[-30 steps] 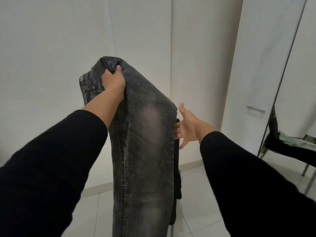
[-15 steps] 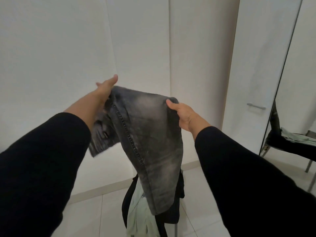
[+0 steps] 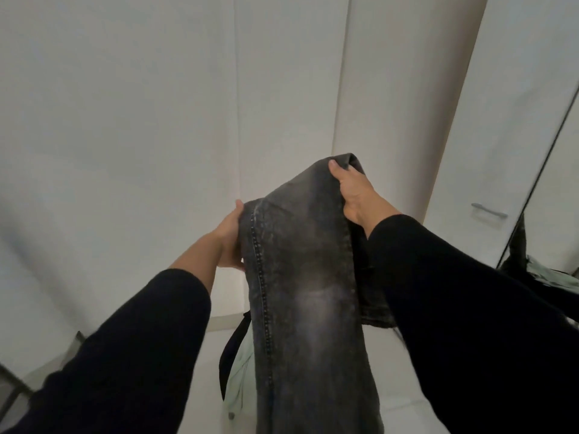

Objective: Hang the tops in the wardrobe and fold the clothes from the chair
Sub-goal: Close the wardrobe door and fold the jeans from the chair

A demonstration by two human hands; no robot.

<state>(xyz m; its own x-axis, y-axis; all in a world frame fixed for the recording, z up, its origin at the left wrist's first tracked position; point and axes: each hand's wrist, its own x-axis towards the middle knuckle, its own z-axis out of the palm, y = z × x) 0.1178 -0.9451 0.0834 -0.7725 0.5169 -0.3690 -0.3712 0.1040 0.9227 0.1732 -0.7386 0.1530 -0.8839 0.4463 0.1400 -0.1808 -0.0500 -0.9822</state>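
Dark grey washed jeans (image 3: 300, 292) hang folded in the air in front of me. My right hand (image 3: 354, 192) grips the top fold from the right, thumb on the near face. My left hand (image 3: 230, 239) holds the left seam edge lower down, fingers behind the cloth. Beneath the jeans a black garment (image 3: 233, 346) and a pale green top (image 3: 239, 380) lie on the chair, which is mostly hidden.
White wardrobe doors (image 3: 156, 151) fill the view ahead; one at the right carries a metal handle (image 3: 488, 211). A mirror (image 3: 551, 239) at the far right reflects dark and green clothes. Pale floor tiles (image 3: 391, 386) lie below.
The jeans were folded over: my right hand rose with the top fold, my left hand dropped to the left seam, and the doubled cloth now hangs longer over the chair.
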